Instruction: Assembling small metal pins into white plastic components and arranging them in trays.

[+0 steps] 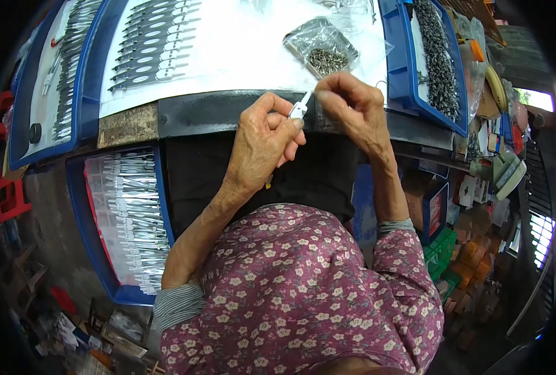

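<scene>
Over the front edge of the table, my left hand (259, 140) pinches a small flat silver metal part (299, 110) between thumb and fingers. Its narrow tip points up toward my right hand (357, 107), whose fingers are curled together just right of the tip. Whatever those fingers may hold is hidden or too small to name. Beyond the right hand lies a clear plastic bag (315, 31) over a dark shallow tray, with a heap of small brass-coloured fasteners (328, 61). Flat metal parts (153, 40) with oval holes lie in a neat row on the white tabletop (240, 56).
Blue trays stand on both sides: one at left (85, 94) with slim metal parts, one at right (400, 69) with many small dark pieces. Below the table at left, another blue tray (77, 206) holds layered silver parts. Cartons and a green crate (440, 253) stand at right.
</scene>
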`<state>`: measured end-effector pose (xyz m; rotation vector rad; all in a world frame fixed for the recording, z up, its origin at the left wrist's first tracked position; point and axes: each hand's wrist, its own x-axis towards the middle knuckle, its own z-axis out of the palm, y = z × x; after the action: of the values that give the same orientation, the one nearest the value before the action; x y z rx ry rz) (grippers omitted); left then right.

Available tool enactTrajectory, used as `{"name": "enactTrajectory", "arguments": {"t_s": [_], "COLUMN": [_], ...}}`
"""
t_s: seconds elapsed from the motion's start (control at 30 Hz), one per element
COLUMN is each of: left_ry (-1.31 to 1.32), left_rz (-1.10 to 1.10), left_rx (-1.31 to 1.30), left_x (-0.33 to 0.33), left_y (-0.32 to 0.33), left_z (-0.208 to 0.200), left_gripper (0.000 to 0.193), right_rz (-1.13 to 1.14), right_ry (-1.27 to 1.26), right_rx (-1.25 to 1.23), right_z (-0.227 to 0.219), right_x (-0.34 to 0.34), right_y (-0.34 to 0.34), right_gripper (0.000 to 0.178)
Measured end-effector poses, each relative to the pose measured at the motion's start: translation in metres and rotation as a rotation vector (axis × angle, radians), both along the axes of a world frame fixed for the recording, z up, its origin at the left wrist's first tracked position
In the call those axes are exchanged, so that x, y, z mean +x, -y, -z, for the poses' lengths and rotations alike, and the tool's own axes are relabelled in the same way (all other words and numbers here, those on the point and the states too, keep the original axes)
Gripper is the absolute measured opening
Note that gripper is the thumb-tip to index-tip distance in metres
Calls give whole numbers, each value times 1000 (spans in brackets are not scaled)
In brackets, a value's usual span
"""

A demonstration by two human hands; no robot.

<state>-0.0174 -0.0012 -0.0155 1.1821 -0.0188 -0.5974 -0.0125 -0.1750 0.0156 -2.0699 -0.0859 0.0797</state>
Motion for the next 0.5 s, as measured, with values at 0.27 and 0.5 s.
{"name": "enactTrajectory", "arguments": {"t_s": [0.27,0.5], "left_ry": [62,81], "left_rz": [-9,-14], "left_rx": [59,117], "left_x": [-1,-3], "left_y": [1,2], "left_z": [0,0], "left_gripper": [8,7], "right_rz": [-186,-210], "right_ry": [91,196], "right_rx": [-158,-194], "right_z": [-3,6], "right_x": [-10,-8], "right_y": [-9,-6], "right_gripper": [8,5]}}
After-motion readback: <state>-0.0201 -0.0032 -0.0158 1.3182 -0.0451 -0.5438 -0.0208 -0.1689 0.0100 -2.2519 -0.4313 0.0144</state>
